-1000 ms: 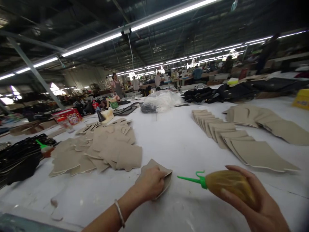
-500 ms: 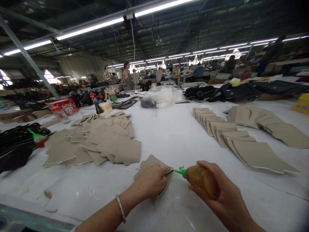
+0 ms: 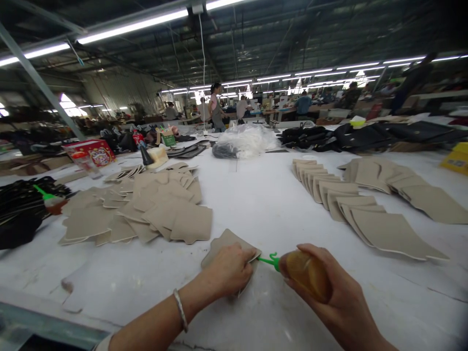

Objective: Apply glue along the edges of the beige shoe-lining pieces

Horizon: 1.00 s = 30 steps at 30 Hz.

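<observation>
My left hand grips a beige leather-like piece near the table's front, its fingers closed over the right side of the piece. In my right hand is a squeeze bottle of amber liquid, tipped on its side. The bottle's green nozzle points left and meets the right edge of the piece by my left fingertips. A heap of similar beige pieces lies to the left of my hands. On the right, more pieces overlap in a curved row.
A second green-tipped bottle rests beside black pieces at far left. A red box and clear plastic wrapping sit farther back. Black material lines the back right, near a yellow box. People are in the background.
The nozzle has shifted slightly left and down along the edge of the piece. Both hands keep their hold. In the background, a standing person has moved right.
</observation>
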Each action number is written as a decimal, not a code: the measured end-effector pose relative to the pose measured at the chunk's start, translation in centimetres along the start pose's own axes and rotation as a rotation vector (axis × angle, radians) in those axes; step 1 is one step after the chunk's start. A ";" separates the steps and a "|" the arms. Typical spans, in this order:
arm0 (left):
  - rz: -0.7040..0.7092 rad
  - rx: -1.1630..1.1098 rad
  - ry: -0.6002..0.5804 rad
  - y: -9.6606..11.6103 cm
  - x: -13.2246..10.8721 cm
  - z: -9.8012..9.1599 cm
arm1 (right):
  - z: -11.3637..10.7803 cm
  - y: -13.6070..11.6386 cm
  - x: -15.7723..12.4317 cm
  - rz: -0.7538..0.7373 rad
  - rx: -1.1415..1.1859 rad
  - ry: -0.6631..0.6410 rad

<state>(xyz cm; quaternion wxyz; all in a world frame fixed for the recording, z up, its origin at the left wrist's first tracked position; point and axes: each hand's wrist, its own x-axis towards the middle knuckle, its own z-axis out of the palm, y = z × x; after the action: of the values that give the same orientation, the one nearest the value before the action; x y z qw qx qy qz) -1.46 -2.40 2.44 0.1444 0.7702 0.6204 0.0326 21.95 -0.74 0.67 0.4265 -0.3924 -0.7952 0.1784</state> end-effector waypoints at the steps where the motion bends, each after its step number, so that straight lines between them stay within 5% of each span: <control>1: 0.001 0.004 0.001 0.0 0.0 0.0 | 0.0 0.0 0.0 0.011 0.003 0.005; 16: 0.003 0.014 0.000 0.0 0.0 0.2 | -0.2 0.7 -0.4 0.206 0.086 0.008; 21: 0.018 0.013 0.004 -0.1 0.0 0.4 | 0.1 0.8 -1.0 0.239 0.209 -0.121; 30: 0.020 -0.022 -0.001 -0.3 -0.1 0.5 | 0.3 -1.4 -1.8 0.410 0.350 -0.072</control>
<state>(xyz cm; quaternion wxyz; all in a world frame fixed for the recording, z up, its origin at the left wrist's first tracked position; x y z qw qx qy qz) -1.70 -2.49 1.91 0.1526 0.7748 0.6122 0.0405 21.62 -3.04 0.37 0.4143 -0.4588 -0.6708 0.4096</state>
